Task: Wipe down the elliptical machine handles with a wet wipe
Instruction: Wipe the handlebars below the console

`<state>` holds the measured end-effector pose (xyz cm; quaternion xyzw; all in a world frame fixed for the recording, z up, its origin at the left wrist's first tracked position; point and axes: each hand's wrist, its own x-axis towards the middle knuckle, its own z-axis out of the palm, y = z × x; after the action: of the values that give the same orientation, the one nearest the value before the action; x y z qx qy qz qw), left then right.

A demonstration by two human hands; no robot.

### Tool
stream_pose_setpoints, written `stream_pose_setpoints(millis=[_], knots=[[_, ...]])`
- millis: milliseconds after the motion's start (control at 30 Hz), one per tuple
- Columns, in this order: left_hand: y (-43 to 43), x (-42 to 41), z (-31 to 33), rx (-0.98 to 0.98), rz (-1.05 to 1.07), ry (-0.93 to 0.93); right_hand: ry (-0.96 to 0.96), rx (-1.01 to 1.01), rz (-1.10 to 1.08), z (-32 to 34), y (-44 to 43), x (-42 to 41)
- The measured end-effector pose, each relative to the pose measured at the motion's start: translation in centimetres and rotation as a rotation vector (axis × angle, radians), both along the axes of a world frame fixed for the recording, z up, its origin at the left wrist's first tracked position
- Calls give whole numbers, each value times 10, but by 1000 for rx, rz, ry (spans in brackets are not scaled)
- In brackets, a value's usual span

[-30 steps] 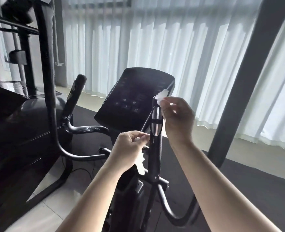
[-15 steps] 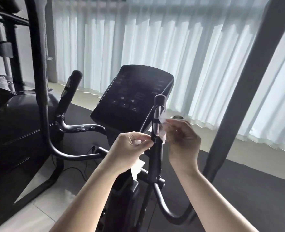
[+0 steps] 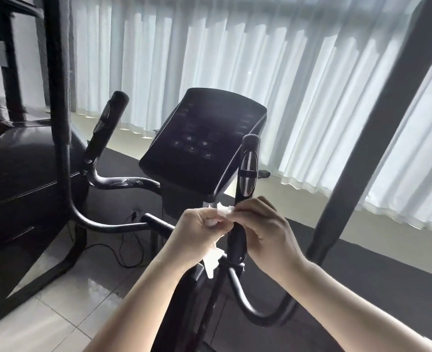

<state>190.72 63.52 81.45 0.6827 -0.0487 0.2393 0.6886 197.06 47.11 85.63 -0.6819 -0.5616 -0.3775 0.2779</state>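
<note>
Two hands meet low on the right handle (image 3: 237, 242) of the elliptical, in the lower middle of the frame, with the white wet wipe (image 3: 224, 211) bunched between them against the black grip. The left hand (image 3: 199, 232) has its fingers curled in and pinches one end of the wipe. A loose tail of the wipe hangs below that hand. The right hand (image 3: 267, 231) curls toward the grip from the other side, thumb and fingertips pinching the wipe where it crosses the handle.

A second ago the right hand was at the tip of the handle, with the wipe poking over the top. Half a second ago it was level with the silver sensor plate (image 3: 250, 163). Now both hands sit below that plate, and the plate and the rounded tip show bare.

Just behind the handle, at centre frame, the dark console (image 3: 204, 141) tilts toward the camera. The left handle (image 3: 108, 120) rises left of centre, well apart from both hands. A black cable (image 3: 123, 252) trails over the pale floor tiles (image 3: 65, 295) at lower left. White pleated curtains (image 3: 273, 80) fill the upper frame.
</note>
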Motion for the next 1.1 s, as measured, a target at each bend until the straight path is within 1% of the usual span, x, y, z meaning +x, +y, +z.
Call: stream_pose_setpoints(millis=[100,167,267,367,433,533,567,667,733,933,1000,1100], knots=[[1,2,0,-18,-6,25,5,105,-6,29,8,3],[1,3,0,-13,-15,36,-9,140,-12,34,11,5],[1,1,1,-1,-18,44,3,114,-7,6,1,-2],[1,-3,4,1,-14,46,121,95,21,-31,-19,-8],[2,-3,4,-3,3,61,167,105,26,-29,-22,-7],[2,-1,3,14,18,84,162,240,-50,11,-8,2],[2,-1,3,6,8,83,187,302,-69,30,2,9],[-2,-3,5,14,16,89,417,458,-58,77,25,22],[-3,-4,6,23,34,85,502,492,-60,85,34,24],[-5,-6,5,33,88,90,565,556,-15,60,30,16],[-6,-7,4,34,98,83,553,522,-20,39,24,10],[-9,-9,3,49,128,67,496,455,-98,-3,12,-2]])
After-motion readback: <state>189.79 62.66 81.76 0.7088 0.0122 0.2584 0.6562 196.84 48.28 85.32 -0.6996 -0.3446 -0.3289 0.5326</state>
